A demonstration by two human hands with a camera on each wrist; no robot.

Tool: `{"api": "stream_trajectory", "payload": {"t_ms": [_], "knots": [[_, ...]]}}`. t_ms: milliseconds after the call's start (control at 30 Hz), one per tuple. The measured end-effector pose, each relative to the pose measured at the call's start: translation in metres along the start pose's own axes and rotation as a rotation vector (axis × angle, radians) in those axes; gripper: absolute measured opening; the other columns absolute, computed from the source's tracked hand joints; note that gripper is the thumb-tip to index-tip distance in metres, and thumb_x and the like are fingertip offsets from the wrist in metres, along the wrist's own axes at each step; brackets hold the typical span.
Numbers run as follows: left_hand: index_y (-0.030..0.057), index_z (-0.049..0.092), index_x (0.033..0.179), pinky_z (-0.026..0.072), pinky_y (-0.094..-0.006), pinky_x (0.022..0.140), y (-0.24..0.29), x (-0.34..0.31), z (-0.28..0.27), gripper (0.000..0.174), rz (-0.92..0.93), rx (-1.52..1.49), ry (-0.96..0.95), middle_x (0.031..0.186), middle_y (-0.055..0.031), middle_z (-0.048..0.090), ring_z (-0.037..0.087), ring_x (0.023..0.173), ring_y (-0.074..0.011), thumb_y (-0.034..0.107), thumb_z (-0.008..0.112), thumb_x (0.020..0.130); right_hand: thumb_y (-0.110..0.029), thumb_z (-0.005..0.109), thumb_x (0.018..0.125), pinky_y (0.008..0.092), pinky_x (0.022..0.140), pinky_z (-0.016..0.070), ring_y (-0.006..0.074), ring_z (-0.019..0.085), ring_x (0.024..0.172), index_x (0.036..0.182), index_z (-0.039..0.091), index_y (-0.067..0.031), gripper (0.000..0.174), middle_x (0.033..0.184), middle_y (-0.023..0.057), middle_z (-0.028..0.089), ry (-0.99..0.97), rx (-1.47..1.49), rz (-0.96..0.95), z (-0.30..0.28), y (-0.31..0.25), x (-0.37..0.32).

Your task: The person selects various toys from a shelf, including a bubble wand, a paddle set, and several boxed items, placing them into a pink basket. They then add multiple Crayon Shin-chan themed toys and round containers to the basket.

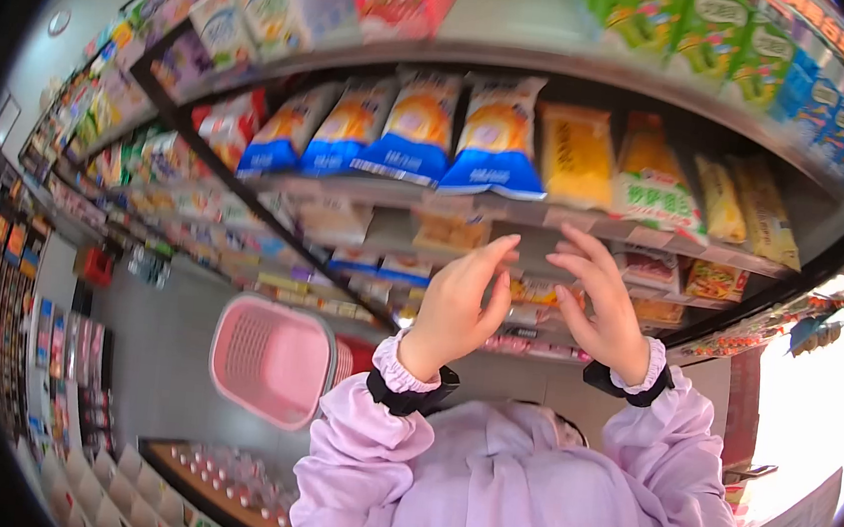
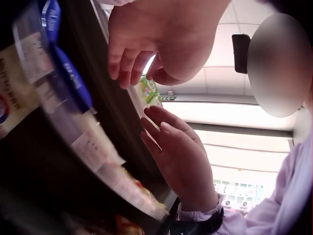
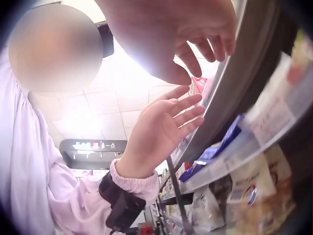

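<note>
Left hand (image 1: 453, 311) and right hand (image 1: 599, 304) raised before the shelf (image 1: 333, 193), palms turned roughly toward one another, a gap between them. Fingers loosely bent and slightly apart; neither hand pinches or grips anything, and the two do not touch. Both wrist views agree: bare palms, nothing held.

Nearest goods: packets on the shelf, just beyond the fingertips. Four blue-and-orange packets (image 1: 498, 135) lean in a row; a yellow packet (image 1: 577, 157) stands beside them, then a packet with green lettering (image 1: 654, 192). All rest on the shelf, none in hand. More goods sit on the level below, partly behind the hands. Pink basket (image 1: 277, 366) on the floor (image 1: 159, 341), off to the person's left, well apart from either hand.

Progress, as judged: no grasp or lift under way. Taking hold of any packet, lifting it clear and setting it down all remain undone for those in view. Whether other handling is complete cannot be told.
</note>
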State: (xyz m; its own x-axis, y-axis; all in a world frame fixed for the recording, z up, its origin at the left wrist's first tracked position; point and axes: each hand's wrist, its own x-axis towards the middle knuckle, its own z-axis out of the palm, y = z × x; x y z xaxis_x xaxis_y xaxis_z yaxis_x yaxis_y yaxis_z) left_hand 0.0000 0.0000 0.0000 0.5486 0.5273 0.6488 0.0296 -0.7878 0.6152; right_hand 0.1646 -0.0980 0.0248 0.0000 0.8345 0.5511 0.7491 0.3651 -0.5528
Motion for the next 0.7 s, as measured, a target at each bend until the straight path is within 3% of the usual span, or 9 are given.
{"api": "stream_trajectory", "payload": {"t_ms": [67, 100, 167, 300, 367, 433, 633, 700], "knots": [[0.0002, 0.047, 0.114, 0.0462, -0.0314, 0.071, 0.004, -0.03, 0.007, 0.034, -0.236, -0.015, -0.08, 0.088, -0.0126, 0.062, 0.06, 0.078, -0.0235, 0.002, 0.049, 0.08, -0.004, 0.051, 0.08, 0.0307, 0.074, 0.0463, 0.0272, 0.057, 0.088, 0.102, 0.054, -0.0044, 0.023, 0.11, 0.0151, 0.051, -0.105, 0.209, 0.109, 0.006, 0.006, -0.015], [0.0003, 0.048, 0.114, 0.0465, -0.031, 0.069, -0.028, -0.068, -0.001, 0.034, -0.279, -0.001, -0.098, 0.087, -0.0125, 0.062, 0.06, 0.077, -0.0234, 0.002, 0.049, 0.08, -0.004, 0.051, 0.08, 0.0305, 0.073, 0.0465, 0.0263, 0.058, 0.086, 0.101, 0.054, -0.0039, 0.022, 0.106, 0.0139, 0.053, -0.185, 0.241, 0.117, 0.051, 0.018, -0.025], [0.0003, 0.048, 0.113, 0.0469, -0.0302, 0.066, -0.043, -0.106, 0.001, 0.034, -0.356, -0.007, -0.129, 0.085, -0.0124, 0.062, 0.06, 0.074, -0.0231, 0.002, 0.05, 0.08, -0.004, 0.05, 0.08, 0.0299, 0.069, 0.0468, 0.0247, 0.058, 0.081, 0.098, 0.055, -0.0029, 0.019, 0.098, 0.0116, 0.056, -0.35, 0.276, 0.137, 0.071, 0.028, -0.038], [-0.0006, 0.054, 0.106, 0.0465, -0.0259, 0.058, -0.06, -0.165, -0.001, 0.026, -0.585, -0.001, -0.155, 0.085, -0.0128, 0.062, 0.061, 0.07, -0.0187, 0.005, 0.051, 0.081, -0.01, 0.051, 0.08, 0.0355, 0.072, 0.0453, 0.0288, 0.057, 0.082, 0.094, 0.056, -0.003, 0.017, 0.091, 0.0125, 0.058, -0.529, 0.223, 0.062, 0.107, 0.035, -0.059], [-0.0013, 0.054, 0.105, 0.0465, -0.0249, 0.059, -0.06, -0.177, -0.006, 0.024, -0.723, -0.057, -0.166, 0.085, -0.0122, 0.063, 0.061, 0.071, -0.017, 0.006, 0.05, 0.082, -0.011, 0.051, 0.079, 0.0364, 0.072, 0.0447, 0.0292, 0.057, 0.083, 0.094, 0.056, -0.0029, 0.018, 0.089, 0.0122, 0.059, -0.62, 0.238, 0.124, 0.114, 0.029, -0.062], [0.0012, 0.056, 0.103, 0.0465, -0.0299, 0.061, -0.066, -0.187, -0.012, 0.025, -0.713, -0.112, -0.151, 0.087, -0.0132, 0.062, 0.061, 0.076, -0.0238, 0.009, 0.053, 0.079, -0.011, 0.051, 0.079, 0.036, 0.071, 0.0449, 0.0287, 0.057, 0.081, 0.094, 0.057, -0.0028, 0.018, 0.089, 0.0121, 0.059, -0.651, 0.262, 0.153, 0.126, 0.032, -0.069], [-0.0006, 0.055, 0.104, 0.0473, -0.0289, 0.065, -0.101, -0.206, -0.042, 0.025, -0.832, -0.178, -0.251, 0.088, -0.0136, 0.062, 0.061, 0.08, -0.0229, 0.009, 0.052, 0.081, -0.013, 0.053, 0.078, 0.0364, 0.069, 0.0459, 0.0281, 0.058, 0.079, 0.094, 0.057, -0.0036, 0.019, 0.085, 0.0132, 0.06, -0.642, 0.213, 0.318, 0.158, 0.026, -0.082], [-0.001, 0.055, 0.104, 0.0472, -0.0297, 0.065, -0.118, -0.213, -0.054, 0.025, -0.786, -0.2, -0.276, 0.088, -0.0135, 0.062, 0.061, 0.079, -0.0226, 0.009, 0.052, 0.081, -0.013, 0.054, 0.078, 0.0356, 0.069, 0.0464, 0.0272, 0.059, 0.078, 0.094, 0.057, -0.0033, 0.019, 0.085, 0.013, 0.06, -0.609, 0.179, 0.367, 0.173, 0.016, -0.077]]}}
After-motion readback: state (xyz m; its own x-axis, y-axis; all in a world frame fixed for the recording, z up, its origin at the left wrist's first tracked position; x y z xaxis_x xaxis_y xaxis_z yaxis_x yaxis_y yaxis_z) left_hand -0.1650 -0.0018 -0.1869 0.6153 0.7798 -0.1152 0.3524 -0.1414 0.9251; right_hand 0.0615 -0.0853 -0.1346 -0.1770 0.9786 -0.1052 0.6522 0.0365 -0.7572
